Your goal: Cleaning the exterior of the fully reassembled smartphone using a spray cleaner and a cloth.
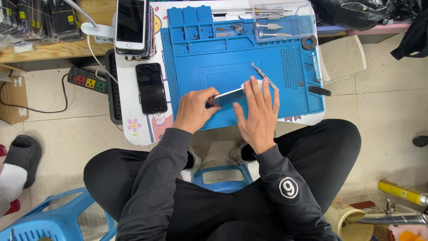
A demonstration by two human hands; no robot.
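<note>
Two hands: we see both over the near edge of a blue work mat [276, 96], each coming out of a dark sleeve.
Left hand [194, 109]: we have its fingers curled round the left end of a silver phone [228, 96], pinching it at the edge.
Right hand [257, 114]: we lay it flat, fingers spread and straight, pressing on the right part of the silver phone; it grips nothing.
Silver phone: we find it lying across the front of the blue work mat, between the two hands, its right end hidden under our right palm.
Tweezers [263, 75]: metal, just beyond our right fingertips, on the mat, untouched.
Black phone [151, 88]: we see it face up on the white counter [133, 134], left of the mat, well apart from the left hand.
White phone [130, 23]: on top of a stack at the far left of the counter.
Screwdriver tray [278, 22]: clear, at the far edge of the mat, with several drivers in it.
Power strip [87, 80]: on the floor, left of the counter.
Blue stool [220, 176]: we sit above it, between our knees.
</note>
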